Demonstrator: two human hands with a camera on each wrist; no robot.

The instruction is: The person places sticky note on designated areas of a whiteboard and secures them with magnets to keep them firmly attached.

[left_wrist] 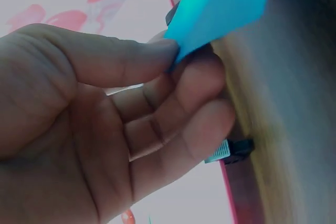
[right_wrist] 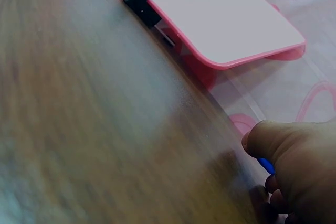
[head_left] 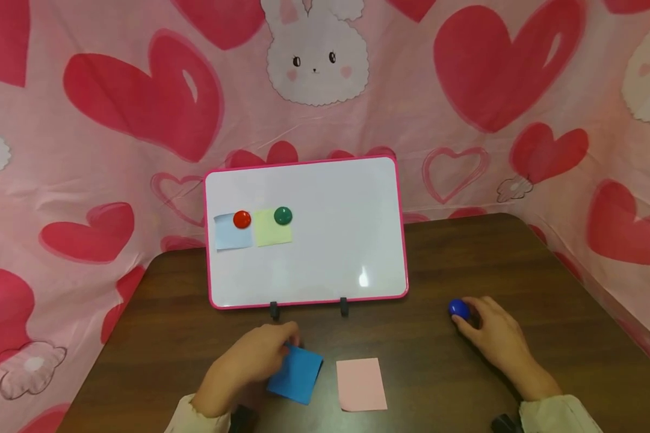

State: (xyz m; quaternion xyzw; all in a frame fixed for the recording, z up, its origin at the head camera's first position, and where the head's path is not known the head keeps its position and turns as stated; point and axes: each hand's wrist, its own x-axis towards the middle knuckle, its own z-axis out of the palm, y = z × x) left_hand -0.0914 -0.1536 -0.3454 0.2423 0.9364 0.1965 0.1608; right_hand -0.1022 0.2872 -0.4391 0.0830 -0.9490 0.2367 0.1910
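My left hand (head_left: pixel 260 353) pinches a blue sticky note (head_left: pixel 297 375) by one corner between thumb and fingers. The left wrist view shows the thumb pressed on that corner of the blue paper (left_wrist: pixel 223 11), with the sheet sticking out beyond. At the right of the table, my right hand (head_left: pixel 495 331) holds a round blue magnet (head_left: pixel 458 309) between thumb and fingers. Only a sliver of the magnet (right_wrist: pixel 266 166) shows behind the thumb in the right wrist view. A pink sticky note (head_left: pixel 361 385) lies on the table to the right of the blue one.
A pink-framed whiteboard (head_left: pixel 346 240) stands on black feet (head_left: pixel 343 307) at the back. A red magnet (head_left: pixel 242 219) is on its pale blue note (head_left: pixel 233 234), and a green magnet (head_left: pixel 283 216) on its yellow note (head_left: pixel 271 233). Behind hangs a heart-print cloth (head_left: pixel 325 129).
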